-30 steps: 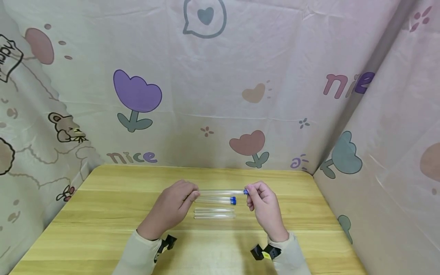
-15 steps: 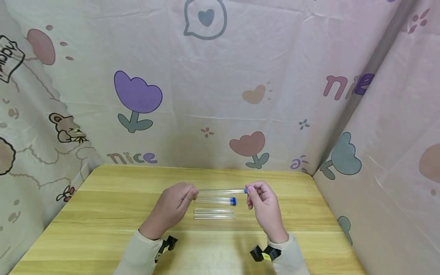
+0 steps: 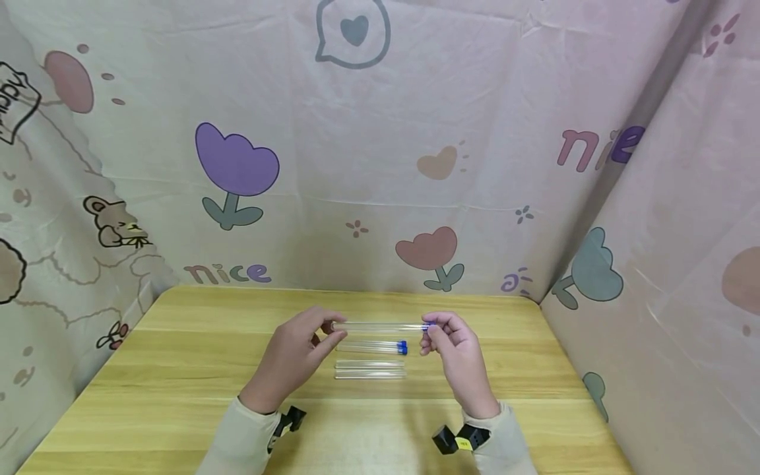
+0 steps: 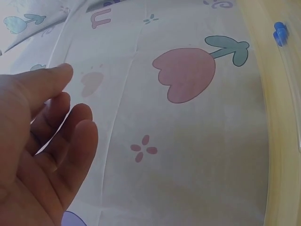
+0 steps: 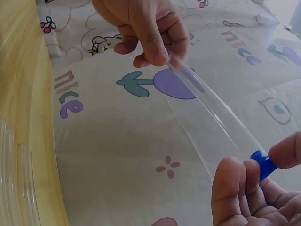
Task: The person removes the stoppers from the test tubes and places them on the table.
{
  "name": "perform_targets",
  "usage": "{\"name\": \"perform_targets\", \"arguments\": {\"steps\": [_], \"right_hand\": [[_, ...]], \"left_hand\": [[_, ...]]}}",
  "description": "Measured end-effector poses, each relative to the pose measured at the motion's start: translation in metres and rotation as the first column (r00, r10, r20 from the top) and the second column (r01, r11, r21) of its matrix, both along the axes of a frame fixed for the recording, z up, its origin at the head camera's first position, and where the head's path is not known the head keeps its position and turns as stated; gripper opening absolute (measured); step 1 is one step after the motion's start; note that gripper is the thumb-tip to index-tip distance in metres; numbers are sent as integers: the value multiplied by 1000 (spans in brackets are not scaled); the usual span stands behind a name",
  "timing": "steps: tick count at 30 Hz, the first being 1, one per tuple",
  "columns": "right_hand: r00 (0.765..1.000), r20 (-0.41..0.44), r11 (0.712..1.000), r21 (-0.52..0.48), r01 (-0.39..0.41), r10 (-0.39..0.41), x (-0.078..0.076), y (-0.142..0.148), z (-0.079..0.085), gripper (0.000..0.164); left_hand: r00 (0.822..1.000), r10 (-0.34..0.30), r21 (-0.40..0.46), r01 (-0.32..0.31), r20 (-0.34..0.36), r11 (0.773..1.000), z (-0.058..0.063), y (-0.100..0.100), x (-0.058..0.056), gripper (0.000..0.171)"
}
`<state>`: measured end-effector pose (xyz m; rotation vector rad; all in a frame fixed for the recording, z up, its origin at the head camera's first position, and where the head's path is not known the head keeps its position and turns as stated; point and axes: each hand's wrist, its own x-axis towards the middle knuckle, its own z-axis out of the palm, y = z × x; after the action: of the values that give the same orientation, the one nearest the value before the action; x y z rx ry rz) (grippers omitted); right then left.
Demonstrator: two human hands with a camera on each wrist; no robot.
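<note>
My right hand (image 3: 460, 359) pinches a clear test tube (image 3: 380, 326) by its blue cap (image 5: 264, 165), between thumb and fingers. The tube lies level above the table, pointing left. At its uncapped end my left hand (image 3: 291, 353) has thumb and index finger spread apart, with the tube's tip between them in the head view. In the left wrist view, the fingers (image 4: 84, 146) are loosely bent. Just nearer on the table lie capped test tubes (image 3: 371, 346) with blue caps. Nearer still are test tubes without caps (image 3: 370, 369), side by side.
The wooden table (image 3: 148, 396) is bordered by a printed curtain (image 3: 344, 165) behind and at both sides. Black wrist cameras (image 3: 454, 439) sit on both sleeves.
My left fingers have opened from their grip on the tube's left end, baring its tip. The tube has risen slightly; the right hand still holds the cap.
</note>
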<state>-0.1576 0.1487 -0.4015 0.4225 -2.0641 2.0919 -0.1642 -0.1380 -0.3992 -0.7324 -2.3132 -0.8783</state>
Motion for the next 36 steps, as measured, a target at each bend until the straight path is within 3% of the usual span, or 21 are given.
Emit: {"name": "perform_targets", "arguments": {"steps": [10,36], "right_hand": [[999,21,999,-2,40,-40,-1,-1,0,29],[999,36,999,11,35,-36,-2,-5,-1,25]], "left_hand": [[1000,-16,-21,16,10,1000,1,1,1,20],[996,-43,-114,52,83,992,-3,3,1,8]]}}
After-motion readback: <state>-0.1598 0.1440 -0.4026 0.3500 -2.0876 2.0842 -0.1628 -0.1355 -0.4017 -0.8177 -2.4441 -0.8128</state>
